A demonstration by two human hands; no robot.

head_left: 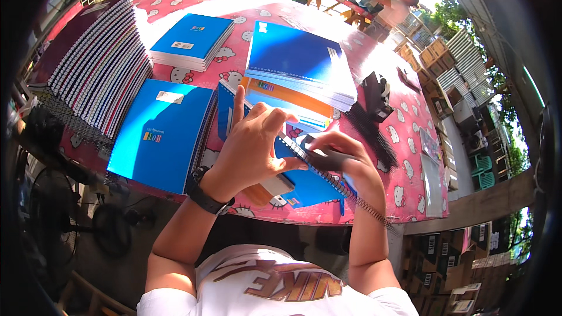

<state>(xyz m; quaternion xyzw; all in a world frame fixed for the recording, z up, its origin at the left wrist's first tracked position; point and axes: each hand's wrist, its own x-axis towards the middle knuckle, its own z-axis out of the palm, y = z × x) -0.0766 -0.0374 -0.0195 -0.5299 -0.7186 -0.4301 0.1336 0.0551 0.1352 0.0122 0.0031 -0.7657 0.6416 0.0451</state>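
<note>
A blue spiral notebook [310, 190] is tilted in front of me, its bound edge running diagonally between my hands. My left hand [252, 146], with a black watch on the wrist, grips that edge between thumb and fingers, the index finger stretched upward. At the same edge, my right hand [351, 155] is closed around a dark hand tool [328, 160]; blur hides its exact kind. A dark plastic binding coil [366, 206] threads the edge and sticks out past the notebook's end, along my right forearm. Under my left hand lies a brown wooden block [263, 192].
On the pink patterned tablecloth [404, 164], blue notebooks [161, 134] lie at left, behind them another pile [192, 36] and a tall spiral-bound stack [99, 64]. Ahead sits a notebook stack [298, 52]. Loose black coils [372, 137] and a black device [376, 96] are at right.
</note>
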